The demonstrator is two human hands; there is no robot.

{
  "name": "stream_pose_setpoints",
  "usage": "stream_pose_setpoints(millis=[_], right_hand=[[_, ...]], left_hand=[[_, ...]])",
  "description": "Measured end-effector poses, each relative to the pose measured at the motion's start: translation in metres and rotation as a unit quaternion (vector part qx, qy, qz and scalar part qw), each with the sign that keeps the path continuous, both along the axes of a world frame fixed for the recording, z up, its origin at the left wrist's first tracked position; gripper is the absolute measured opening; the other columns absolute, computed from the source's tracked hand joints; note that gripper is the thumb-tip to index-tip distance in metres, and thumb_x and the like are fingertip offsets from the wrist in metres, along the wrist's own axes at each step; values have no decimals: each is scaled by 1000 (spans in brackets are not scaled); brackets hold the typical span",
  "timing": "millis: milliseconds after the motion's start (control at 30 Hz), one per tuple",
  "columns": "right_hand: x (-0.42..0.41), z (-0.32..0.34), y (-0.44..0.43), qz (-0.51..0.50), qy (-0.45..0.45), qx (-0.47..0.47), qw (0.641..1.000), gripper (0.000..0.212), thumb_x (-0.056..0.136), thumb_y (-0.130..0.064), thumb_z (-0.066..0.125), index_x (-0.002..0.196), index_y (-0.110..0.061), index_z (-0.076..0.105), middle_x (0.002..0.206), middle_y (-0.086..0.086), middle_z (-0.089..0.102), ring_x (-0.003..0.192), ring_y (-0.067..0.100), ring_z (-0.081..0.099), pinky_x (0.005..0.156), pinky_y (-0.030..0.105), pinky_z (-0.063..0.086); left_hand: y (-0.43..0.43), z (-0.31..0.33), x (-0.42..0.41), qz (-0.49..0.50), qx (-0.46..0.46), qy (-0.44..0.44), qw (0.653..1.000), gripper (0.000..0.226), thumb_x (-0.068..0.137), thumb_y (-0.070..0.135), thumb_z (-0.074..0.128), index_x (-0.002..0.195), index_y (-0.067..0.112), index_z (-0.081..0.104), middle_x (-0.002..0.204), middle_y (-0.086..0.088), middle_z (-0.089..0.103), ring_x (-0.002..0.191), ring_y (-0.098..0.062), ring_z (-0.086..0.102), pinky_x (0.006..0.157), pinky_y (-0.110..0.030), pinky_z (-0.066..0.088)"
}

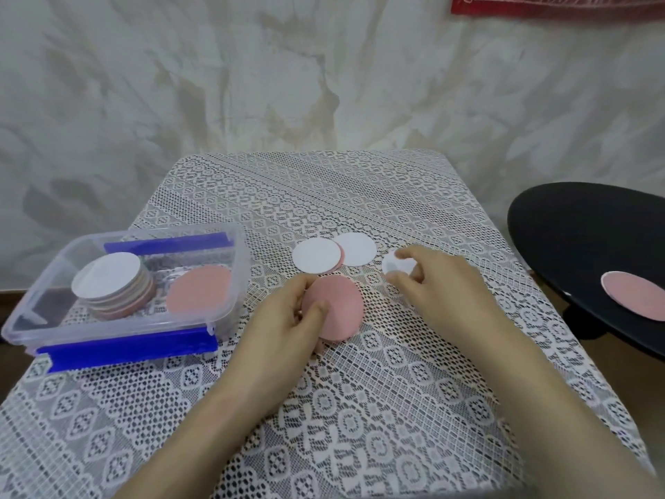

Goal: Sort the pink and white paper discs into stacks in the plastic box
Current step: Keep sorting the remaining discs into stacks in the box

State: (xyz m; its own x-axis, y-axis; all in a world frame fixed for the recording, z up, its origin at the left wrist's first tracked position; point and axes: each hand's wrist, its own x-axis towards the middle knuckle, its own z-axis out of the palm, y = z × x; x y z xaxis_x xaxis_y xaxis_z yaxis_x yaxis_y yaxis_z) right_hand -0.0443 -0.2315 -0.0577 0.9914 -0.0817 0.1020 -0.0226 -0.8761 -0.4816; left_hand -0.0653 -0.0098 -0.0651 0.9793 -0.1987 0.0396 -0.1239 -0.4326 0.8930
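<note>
Lace cloth covers the table, and both my hands work near its middle. My left hand grips a pink disc. The thumb presses on its face and the fingers are tucked behind, so its right edge stays free. My right hand curls over a white disc just to the right and pinches its rim between thumb and fingertips. My fingers hide much of that disc.

Just beyond the pink disc a pair of white discs lies flat on the cloth. They overlap, and a sliver of pink shows between them.

At the table's left edge sits the box, open-topped, with a blue clip along its near side. Inside, a stack topped with white stands to the left. A lone disc, pink, leans against the right wall.

A strip of open lace lies between the box and my left hand. A broad stretch of it runs under my forearms to the near edge. Past the pair, more cloth reaches the far edge, close to the wall.

Off the right edge, apart from the table, is a black seat with a pink-faced disc on it.
</note>
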Motion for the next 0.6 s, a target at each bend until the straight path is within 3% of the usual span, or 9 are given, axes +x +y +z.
stream_pose_setpoints(millis=[100,267,333,400,533,600], right_hand=[[6,-1,-4,-34,32,-72,996,42,98,-49,53,133,-25,59,111,4,73,103,31,65,86,41,53],[-2,7,5,1,45,-71,996,46,99,-48,53,140,-31,58,128,-3,69,113,22,64,92,36,51],[-8,8,9,39,53,-45,997,45,98,-47,56,141,-35,57,110,-18,68,98,11,63,83,32,49],[-14,7,13,73,63,-35,995,44,97,-46,59,140,-37,58,87,-21,52,79,5,54,73,31,44],[-14,6,16,66,78,-48,994,53,93,-51,61,143,-37,51,117,-5,60,100,20,61,84,38,50],[-12,6,14,56,92,-44,993,54,90,-54,63,139,-34,53,117,-3,60,101,23,61,85,40,52]], left_hand=[[0,0,2,-1,6,-10,1000,19,101,19,52,109,34,62,76,10,65,58,-3,55,53,-18,44],[-1,2,5,-1,25,-12,1000,22,100,18,51,112,33,62,73,17,60,57,4,52,53,-16,36],[0,3,4,1,27,-14,1000,22,100,19,51,113,33,62,72,17,59,57,4,52,53,-17,35],[1,3,3,7,28,-12,1000,22,100,20,51,114,34,62,69,18,58,58,4,52,55,-20,36],[6,3,0,17,33,-10,999,20,100,22,51,110,35,62,65,22,59,61,3,53,56,-22,37],[7,3,-1,17,36,-12,999,19,100,22,52,109,36,62,73,18,62,66,0,55,60,-27,40]])
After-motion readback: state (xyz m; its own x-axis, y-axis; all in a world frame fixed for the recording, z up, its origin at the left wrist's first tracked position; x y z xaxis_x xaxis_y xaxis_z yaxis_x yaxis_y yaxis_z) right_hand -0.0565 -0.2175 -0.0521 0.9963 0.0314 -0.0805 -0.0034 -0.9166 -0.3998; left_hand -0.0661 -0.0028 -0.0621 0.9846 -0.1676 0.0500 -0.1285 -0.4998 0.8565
